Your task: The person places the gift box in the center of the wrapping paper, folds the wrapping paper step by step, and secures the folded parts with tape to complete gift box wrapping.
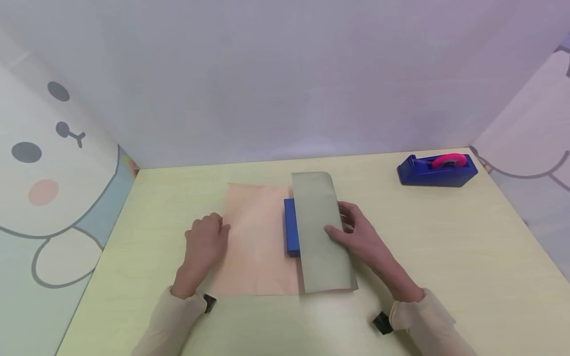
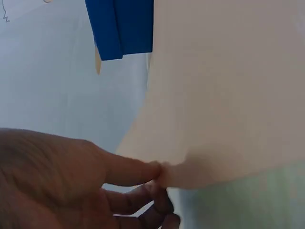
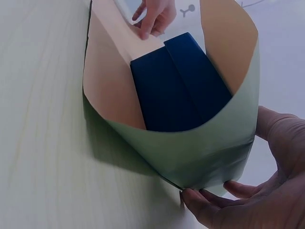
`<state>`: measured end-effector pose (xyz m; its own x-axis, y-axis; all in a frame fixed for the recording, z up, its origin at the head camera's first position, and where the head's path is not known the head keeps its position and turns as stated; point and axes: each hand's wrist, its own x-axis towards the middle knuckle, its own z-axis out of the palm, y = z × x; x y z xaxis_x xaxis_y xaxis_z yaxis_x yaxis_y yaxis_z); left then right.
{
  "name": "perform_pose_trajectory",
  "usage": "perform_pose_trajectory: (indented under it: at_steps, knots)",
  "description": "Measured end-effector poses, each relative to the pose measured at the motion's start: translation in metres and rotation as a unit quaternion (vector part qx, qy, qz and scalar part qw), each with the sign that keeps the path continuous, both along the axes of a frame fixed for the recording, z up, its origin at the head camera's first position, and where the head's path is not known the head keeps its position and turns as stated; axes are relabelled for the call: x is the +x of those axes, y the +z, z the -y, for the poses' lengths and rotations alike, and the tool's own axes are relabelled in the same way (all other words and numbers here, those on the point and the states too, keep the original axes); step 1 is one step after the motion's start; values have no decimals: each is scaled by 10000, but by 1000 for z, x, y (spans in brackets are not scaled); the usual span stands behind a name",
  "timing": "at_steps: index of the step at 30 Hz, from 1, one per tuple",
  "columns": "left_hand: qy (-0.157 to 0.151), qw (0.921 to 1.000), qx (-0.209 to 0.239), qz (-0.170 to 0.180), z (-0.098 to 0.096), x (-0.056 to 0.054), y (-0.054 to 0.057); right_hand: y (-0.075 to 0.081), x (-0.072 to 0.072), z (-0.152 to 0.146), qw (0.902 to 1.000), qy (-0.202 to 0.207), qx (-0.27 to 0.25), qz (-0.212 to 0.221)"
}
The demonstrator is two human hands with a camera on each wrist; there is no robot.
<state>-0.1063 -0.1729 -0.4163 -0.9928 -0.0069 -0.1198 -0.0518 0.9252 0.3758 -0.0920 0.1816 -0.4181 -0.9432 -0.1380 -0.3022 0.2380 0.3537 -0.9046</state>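
Observation:
A sheet of wrapping paper (image 1: 258, 237), pinkish-beige inside and grey-green outside, lies on the table with its right part folded up and over a dark blue box (image 1: 291, 232). Much of the box is hidden under this flap in the head view; the right wrist view shows the box (image 3: 171, 90) inside the curved paper. My left hand (image 1: 206, 243) pinches the sheet's left edge between thumb and fingers, as the left wrist view shows. At the folded side, my right hand (image 1: 358, 232) holds the paper, thumb on the grey-green face and fingers behind the bend.
A blue tape dispenser (image 1: 437, 170) with a pink roll stands at the back right corner of the pale wooden table (image 1: 445, 247). A plain light curtain (image 1: 285, 84) rises behind the table, and panels with cartoon figures flank it.

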Motion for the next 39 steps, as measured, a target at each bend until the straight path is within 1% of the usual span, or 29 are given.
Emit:
perform_pose_trajectory:
  at_steps: [4, 7, 9, 12, 14, 16, 19, 20, 22, 24, 27, 29, 31, 34, 35, 37, 39]
  knots:
    - [-69, 9988, 301, 367, 13, 7, 14, 0, 0, 1, 10000, 32, -2, -6]
    - [-183, 9970, 536, 526, 19, 13, 30, -1, -1, 2, 10000, 77, 1, -26]
    - [-326, 9950, 768, 541, 18, 15, 43, -1, -1, 3, 10000, 70, 9, -45]
    - [-600, 9903, 1147, 509, 11, 15, 61, -2, -2, 2, 10000, 41, 49, -66]
    - [-749, 9866, 1365, 480, 4, 14, 70, -3, -1, 1, 9999, 39, 55, -96]
    - [-892, 9825, 1568, 463, -5, 13, 77, -3, 0, 1, 9999, 53, 67, -131]
    - [-963, 9737, 1996, 519, -17, 10, 82, -4, 1, 1, 9998, 70, 76, -167]
    - [-972, 9699, 2169, 531, -21, 9, 83, -4, 1, 2, 9998, 64, 85, -175]
    - [-878, 9587, 2629, 634, -28, 5, 82, -4, 1, 2, 9998, 54, 96, -174]
    - [-728, 9424, 3174, 762, -35, 2, 79, -3, 1, 3, 9998, 33, 110, -143]
    - [-523, 9139, 3919, 919, -44, -3, 75, -3, 1, 4, 9998, 11, 149, -111]
    - [-495, 8986, 4259, 928, -51, -6, 74, -3, 1, 5, 9998, -13, 172, -107]
    - [-502, 8863, 4510, 927, -58, -8, 74, -3, 2, 6, 9997, -29, 180, -133]
    - [-563, 8698, 4815, 917, -69, -11, 74, -3, 2, 7, 9997, -59, 141, -200]
    - [-586, 8656, 4885, 930, -73, -12, 74, -3, 2, 7, 9996, -64, 133, -221]
    - [-637, 8626, 4925, 967, -81, -14, 76, -3, 2, 8, 9996, -76, 100, -268]
    - [-667, 8634, 4901, 998, -88, -17, 77, -3, 3, 8, 9995, -103, 62, -291]
